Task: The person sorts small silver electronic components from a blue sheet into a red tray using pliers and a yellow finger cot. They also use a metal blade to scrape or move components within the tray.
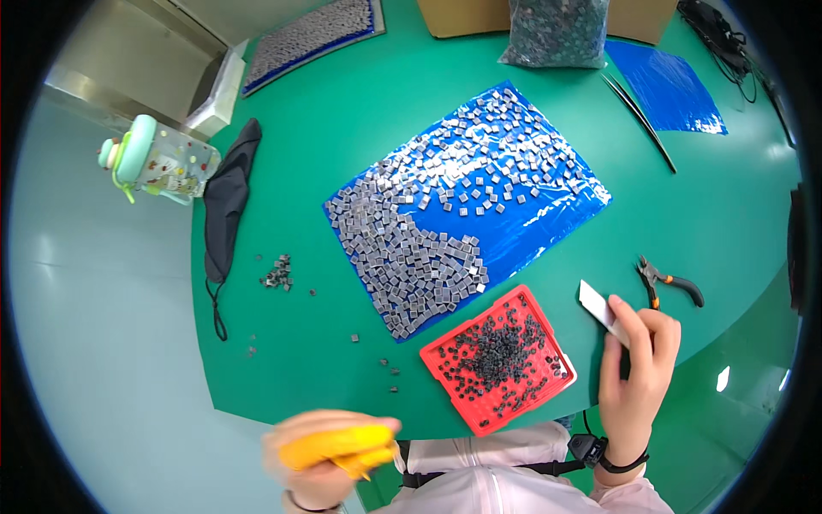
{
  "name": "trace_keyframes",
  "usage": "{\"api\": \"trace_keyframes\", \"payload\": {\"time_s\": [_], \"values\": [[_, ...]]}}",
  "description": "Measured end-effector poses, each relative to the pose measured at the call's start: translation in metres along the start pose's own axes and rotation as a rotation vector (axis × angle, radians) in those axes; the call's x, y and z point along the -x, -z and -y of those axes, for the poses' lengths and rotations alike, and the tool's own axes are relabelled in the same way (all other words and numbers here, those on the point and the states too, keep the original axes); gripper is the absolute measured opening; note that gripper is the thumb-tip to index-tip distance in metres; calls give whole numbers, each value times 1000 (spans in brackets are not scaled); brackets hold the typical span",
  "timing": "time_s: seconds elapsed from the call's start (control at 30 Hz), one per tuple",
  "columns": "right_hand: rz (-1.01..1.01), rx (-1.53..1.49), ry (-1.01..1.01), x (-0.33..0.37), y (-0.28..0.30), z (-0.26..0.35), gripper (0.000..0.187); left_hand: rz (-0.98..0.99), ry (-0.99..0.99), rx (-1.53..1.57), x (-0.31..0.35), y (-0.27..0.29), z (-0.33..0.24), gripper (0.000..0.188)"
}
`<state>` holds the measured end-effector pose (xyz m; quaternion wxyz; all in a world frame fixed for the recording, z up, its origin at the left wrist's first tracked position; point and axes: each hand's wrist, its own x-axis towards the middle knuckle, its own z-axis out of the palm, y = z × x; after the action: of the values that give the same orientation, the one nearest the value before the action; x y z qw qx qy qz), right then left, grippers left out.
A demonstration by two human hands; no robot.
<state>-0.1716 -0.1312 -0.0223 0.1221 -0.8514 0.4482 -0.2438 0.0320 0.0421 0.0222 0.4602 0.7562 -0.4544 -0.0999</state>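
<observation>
My left hand [318,452], blurred by motion at the table's near edge, is closed around a yellow tool [338,445] whose kind I cannot make out. On the right, my right hand [639,353] pinches a flat white strip [595,301] between thumb and fingers, its far end angled over the green table. Between my hands lies a red tray [462,409] with many small black parts [501,349] heaped in its middle. Beyond it, small grey square pieces [385,248] cover much of a blue sheet [535,236].
Cutting pliers [658,278] and tweezers [642,124] lie at right. Loose parts [278,272], a black mask [229,197] and a clear bottle [175,163] are at left. At the back stand a bag of parts [556,34], a cardboard box [462,17] and a filled panel [312,38].
</observation>
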Motion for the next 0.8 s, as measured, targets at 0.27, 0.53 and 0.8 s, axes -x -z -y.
{"api": "trace_keyframes", "payload": {"time_s": [0.27,0.53,0.8], "values": [[-1,-48,94,5,1,-12,46,150,-200,-592,-112,12,-7,22],[-16,-129,162,2,2,-21,40,202,-395,-660,-157,-33,30,23],[-10,-118,147,1,5,-18,39,213,-431,-737,-158,-42,27,27]]}}
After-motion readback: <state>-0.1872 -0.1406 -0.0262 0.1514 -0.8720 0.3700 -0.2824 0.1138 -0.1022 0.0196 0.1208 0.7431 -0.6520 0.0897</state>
